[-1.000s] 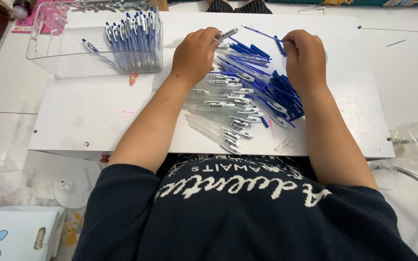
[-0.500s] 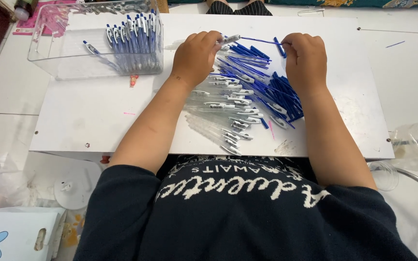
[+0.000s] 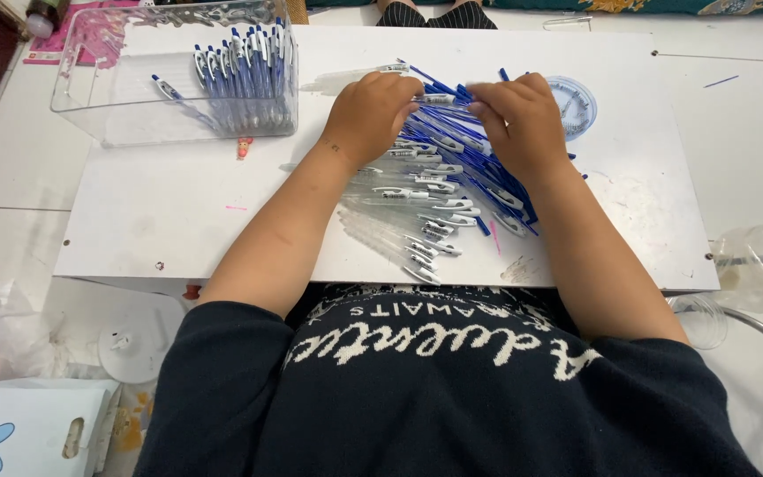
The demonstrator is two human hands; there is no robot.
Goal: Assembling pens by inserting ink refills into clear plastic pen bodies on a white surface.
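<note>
My left hand (image 3: 368, 115) and my right hand (image 3: 523, 124) meet over a heap of pen parts on a white board (image 3: 178, 212). Between their fingertips they pinch one pen (image 3: 439, 99) with a clear barrel and a white clip, the left hand at one end and the right at the other. Under the hands lie several clear pen barrels (image 3: 404, 199) in a row. Several blue parts (image 3: 487, 181) fan out below my right hand.
A clear plastic box (image 3: 108, 97) at the board's far left holds several finished blue-and-white pens (image 3: 249, 71). A round clear lid (image 3: 580, 97) lies past my right hand. Plastic bags and a white carton sit on the tiled floor around the board.
My right hand has moved left to meet the left hand over the pile, and both now pinch one pen. The round lid shows where the right hand was.
</note>
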